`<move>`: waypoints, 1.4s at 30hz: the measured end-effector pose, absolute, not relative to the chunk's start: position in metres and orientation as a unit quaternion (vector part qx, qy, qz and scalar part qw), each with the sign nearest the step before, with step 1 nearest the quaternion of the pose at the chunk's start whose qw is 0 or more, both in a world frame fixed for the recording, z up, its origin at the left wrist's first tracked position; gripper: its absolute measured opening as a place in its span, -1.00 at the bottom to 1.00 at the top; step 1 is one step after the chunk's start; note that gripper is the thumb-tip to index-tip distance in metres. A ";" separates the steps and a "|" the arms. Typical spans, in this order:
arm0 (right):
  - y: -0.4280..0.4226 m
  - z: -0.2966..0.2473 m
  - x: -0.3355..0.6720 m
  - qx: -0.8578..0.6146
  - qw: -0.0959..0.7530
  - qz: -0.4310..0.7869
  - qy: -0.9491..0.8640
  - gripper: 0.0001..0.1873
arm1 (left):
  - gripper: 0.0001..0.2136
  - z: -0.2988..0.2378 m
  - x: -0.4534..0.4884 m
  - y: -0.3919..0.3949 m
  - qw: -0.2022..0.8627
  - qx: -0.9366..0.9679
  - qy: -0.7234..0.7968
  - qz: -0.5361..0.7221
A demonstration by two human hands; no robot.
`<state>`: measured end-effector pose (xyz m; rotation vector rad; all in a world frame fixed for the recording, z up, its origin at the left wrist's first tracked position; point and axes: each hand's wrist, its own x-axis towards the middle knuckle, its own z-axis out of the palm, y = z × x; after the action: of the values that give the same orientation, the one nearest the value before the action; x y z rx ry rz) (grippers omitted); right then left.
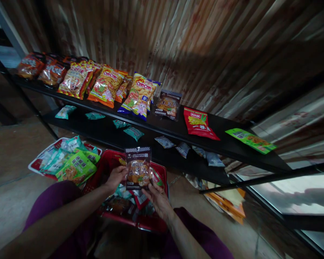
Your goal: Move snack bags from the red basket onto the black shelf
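Both my hands are on one dark brown, flat plastic snack pouch with a checkered top edge [138,172], upright above a red plastic basket [133,223] of mixed packets. My left hand [117,178], nearly closed, pinches its left edge; my right hand [159,201], fingers partly bent, grips its lower right corner.

Before me stands a black shelving rack with thin metal posts. On its smooth upper board [220,124], plump orange, yellow and blue snack bags crowd the left, then a matching brown pouch [167,105], a red bag [199,124] and a bright green pouch [251,140] sit spaced out. Small teal and pale packets dot the lower board [194,168].

Behind hangs a pleated, brownish covering [199,43], dim and streaked. Left of me, another basket, white-rimmed [34,166], sits on the dull tiled floor [8,187]; orange packaging [229,205] lies under the rack's right end.
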<state>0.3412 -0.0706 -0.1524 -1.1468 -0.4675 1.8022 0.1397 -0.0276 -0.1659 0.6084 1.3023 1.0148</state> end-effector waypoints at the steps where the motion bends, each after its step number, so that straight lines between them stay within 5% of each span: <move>1: -0.069 -0.155 0.341 -0.470 0.464 0.728 -0.182 -0.67 | -0.74 -0.171 0.141 -0.024 0.629 0.267 0.580 0.444; 8: -0.058 -0.174 0.350 -0.491 0.506 0.693 -0.153 -0.67 | -0.68 -0.187 0.144 -0.007 0.519 0.407 0.637 0.400; 13: -0.053 -0.175 0.354 -0.528 0.498 0.635 -0.265 -0.60 | -0.43 -0.162 0.152 -0.014 0.692 0.359 0.507 0.367; 17: -0.056 -0.174 0.354 -0.553 0.431 0.418 -0.577 -0.63 | -0.28 -0.149 0.157 -0.019 0.776 0.284 0.429 0.366; 21: -0.063 -0.169 0.352 -0.496 0.400 0.182 -0.749 -0.54 | -0.41 -0.148 0.155 -0.019 0.820 0.242 0.346 0.386; 26: -0.071 -0.151 0.342 -0.422 0.368 0.045 -0.827 -0.46 | -0.58 -0.145 0.152 -0.017 0.860 0.201 0.276 0.380; 42: -0.081 -0.148 0.328 -0.394 0.289 0.025 -0.872 -0.61 | -0.64 -0.149 0.146 -0.019 0.907 0.179 0.181 0.337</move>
<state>0.3275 -0.0815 -0.1476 -1.0517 -2.3283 0.0680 0.1455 -0.0187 -0.1489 0.3686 0.3747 0.6952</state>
